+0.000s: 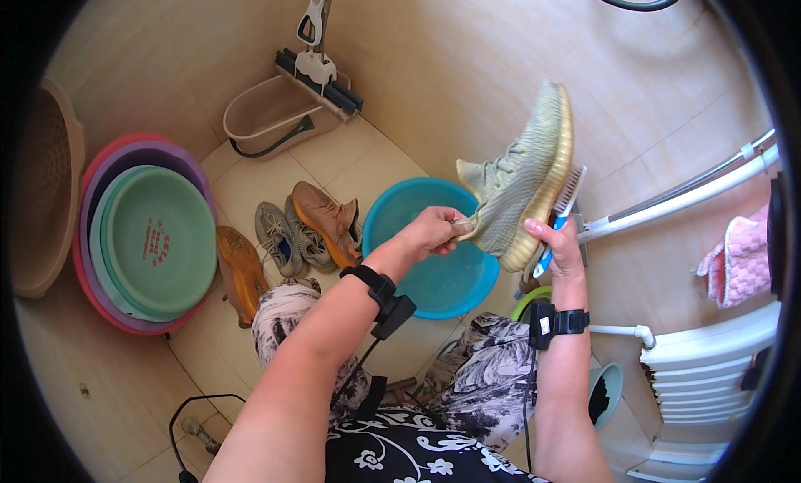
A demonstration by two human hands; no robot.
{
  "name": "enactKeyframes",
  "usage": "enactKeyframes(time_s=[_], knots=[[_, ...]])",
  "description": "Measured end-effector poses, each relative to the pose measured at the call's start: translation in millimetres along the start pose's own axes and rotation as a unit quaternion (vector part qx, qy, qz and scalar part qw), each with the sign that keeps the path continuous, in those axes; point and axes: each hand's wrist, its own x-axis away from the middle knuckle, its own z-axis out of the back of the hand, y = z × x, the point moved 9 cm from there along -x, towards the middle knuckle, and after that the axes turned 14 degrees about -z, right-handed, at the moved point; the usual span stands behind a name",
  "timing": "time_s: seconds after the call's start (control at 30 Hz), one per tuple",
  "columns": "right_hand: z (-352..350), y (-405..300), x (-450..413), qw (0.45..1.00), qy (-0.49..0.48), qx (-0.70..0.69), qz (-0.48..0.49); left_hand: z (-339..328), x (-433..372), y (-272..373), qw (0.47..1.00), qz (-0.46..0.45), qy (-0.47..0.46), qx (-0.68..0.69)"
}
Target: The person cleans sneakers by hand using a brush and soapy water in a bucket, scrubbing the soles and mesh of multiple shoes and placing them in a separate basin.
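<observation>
A grey-green knit sneaker (510, 183) with a ribbed yellowish sole is held up over a blue plastic basin (407, 192), its toe pointing up. My left hand (435, 233) pinches the fabric at the shoe's heel collar between thumb and fingers. On the other side, my right hand (563, 242) grips a blue-and-white scrubbing brush (554, 239), its bristles facing the sole. My right thumb presses against the sole near the heel. Water seems to stand in the basin, below the shoe.
Orange-brown sneakers (325, 217) and grey laced sneakers (275, 233) stand on the tiles left of the basin. Stacked basins (163, 239) lean at the left wall. A sponge mop (316, 70) rests in its bucket (250, 117) behind. At right are a radiator (707, 358) and a pink cloth (735, 264).
</observation>
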Motion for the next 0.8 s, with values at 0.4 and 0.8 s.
enactKeyframes(time_s=[0.4,0.8], knots=[[-12,11,-10,0.999,-0.027,-0.012,0.012,12,7,24,0.917,-0.15,0.051,-0.367],[-18,47,-35,0.995,-0.091,0.028,-0.023,-5,3,68,0.863,-0.132,0.066,0.484]])
